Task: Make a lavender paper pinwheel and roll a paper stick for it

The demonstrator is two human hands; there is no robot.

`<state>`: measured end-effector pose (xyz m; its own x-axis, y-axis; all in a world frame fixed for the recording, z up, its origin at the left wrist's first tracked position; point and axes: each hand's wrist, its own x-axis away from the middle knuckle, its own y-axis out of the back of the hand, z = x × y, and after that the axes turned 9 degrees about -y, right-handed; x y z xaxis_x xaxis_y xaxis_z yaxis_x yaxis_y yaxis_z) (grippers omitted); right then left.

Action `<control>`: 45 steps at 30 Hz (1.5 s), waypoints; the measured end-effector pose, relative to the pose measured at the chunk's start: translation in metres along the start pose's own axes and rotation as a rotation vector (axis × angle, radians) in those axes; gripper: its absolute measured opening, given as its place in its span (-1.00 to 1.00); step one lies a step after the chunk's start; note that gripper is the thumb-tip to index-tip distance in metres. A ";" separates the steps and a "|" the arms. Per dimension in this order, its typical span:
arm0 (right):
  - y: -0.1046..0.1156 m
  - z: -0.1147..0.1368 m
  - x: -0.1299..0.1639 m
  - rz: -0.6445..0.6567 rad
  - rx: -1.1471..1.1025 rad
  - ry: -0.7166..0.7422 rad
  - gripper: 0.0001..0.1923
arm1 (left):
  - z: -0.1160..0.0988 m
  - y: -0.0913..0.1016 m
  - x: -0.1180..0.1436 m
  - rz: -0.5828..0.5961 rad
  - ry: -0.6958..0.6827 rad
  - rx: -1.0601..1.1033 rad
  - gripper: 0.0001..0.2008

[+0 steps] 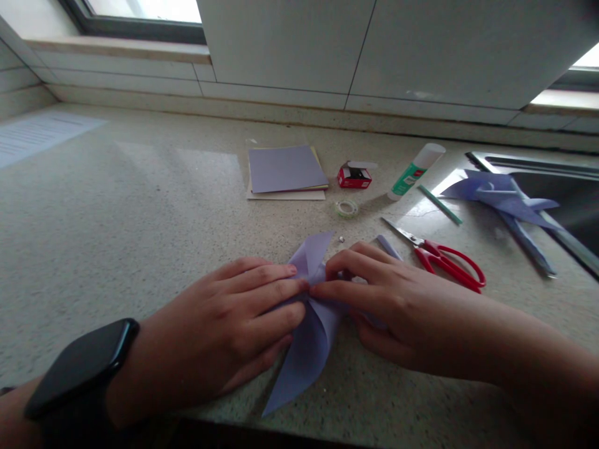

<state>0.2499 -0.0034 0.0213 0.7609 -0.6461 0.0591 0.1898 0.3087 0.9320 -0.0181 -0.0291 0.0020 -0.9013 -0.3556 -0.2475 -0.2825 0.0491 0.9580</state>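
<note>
A purple paper pinwheel (311,349) lies on the countertop near its front edge, its points curled in toward the middle. My left hand (238,318), with a black watch on the wrist, presses its fingers down on the folded paper from the left. From the right, my right hand (374,293) is closed on the pinwheel, index fingertip at the centre where the folds meet. Both hands hide much of the paper. A tiny shiny piece (341,239) sits just beyond the fingers. Behind my right hand shows the end of a rolled purple paper stick (389,247).
Red-handled scissors (430,249), a green straw-like stick (440,204), an upright glue stick (414,174), a tape roll (345,208), a small red box (354,177) and stacked paper (285,169) lie beyond. Another purple pinwheel (500,196) rests by the sink (561,171). A printed sheet (42,134) is at left.
</note>
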 end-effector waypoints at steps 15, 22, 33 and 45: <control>-0.001 0.002 -0.001 -0.017 0.047 0.010 -0.59 | 0.000 -0.001 0.000 -0.028 0.006 0.024 -0.74; -0.001 0.002 0.001 -0.032 0.046 -0.006 -0.60 | 0.002 0.000 0.001 -0.025 0.017 0.046 -0.72; 0.001 0.003 0.001 -0.014 0.037 -0.003 -0.67 | 0.003 0.000 0.002 -0.076 0.069 0.163 -0.73; 0.005 0.003 0.001 0.030 0.004 0.007 -0.59 | 0.003 -0.002 0.004 -0.107 0.140 0.247 -0.76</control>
<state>0.2492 -0.0048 0.0271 0.7708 -0.6314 0.0849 0.1642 0.3256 0.9311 -0.0226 -0.0276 -0.0018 -0.8131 -0.4949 -0.3064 -0.4600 0.2237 0.8593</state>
